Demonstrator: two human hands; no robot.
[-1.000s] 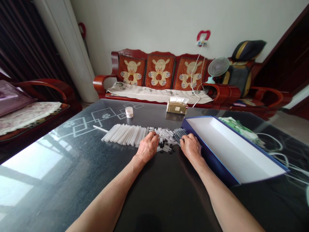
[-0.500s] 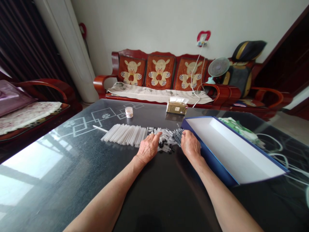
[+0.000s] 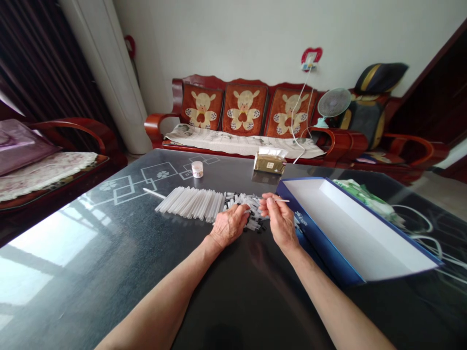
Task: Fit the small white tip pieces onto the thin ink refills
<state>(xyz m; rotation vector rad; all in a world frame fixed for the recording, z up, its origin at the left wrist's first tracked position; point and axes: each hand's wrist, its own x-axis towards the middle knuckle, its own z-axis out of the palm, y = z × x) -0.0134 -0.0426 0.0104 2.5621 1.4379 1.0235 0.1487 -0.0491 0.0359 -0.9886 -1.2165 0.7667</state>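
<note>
Your right hand [image 3: 279,221] has just come up off the spot by the box corner where it lay flat half a second ago. It now sits a little to the left and higher. Its thumb and forefinger are pinched shut on a thin pale rod [image 3: 282,200], which lies roughly level and pointing right. The rod's free end reaches the near corner of the open blue cardboard box with a white inside [image 3: 350,228]. So one rod is now singled out and in the air rather than lying with the others. The bundle it seems to have come from is mostly hidden behind that hand.

Your left hand [image 3: 229,224] has barely shifted. It rests palm down on the heap of small clear and black plastic pieces [image 3: 251,210]. Its fingers [image 3: 243,212] are curled into the heap more than before, and I cannot tell whether they have closed on a piece. The two hands are near each other, with the rod just above the heap.

Touching the heap on its left is the row of translucent white plastic tubes [image 3: 191,201], laid side by side on the dark glossy tabletop [image 3: 109,253], and it looks undisturbed. Farther back stand a small white jar [image 3: 197,168] and a tan tissue packet [image 3: 269,163], both well apart from your hands.
</note>
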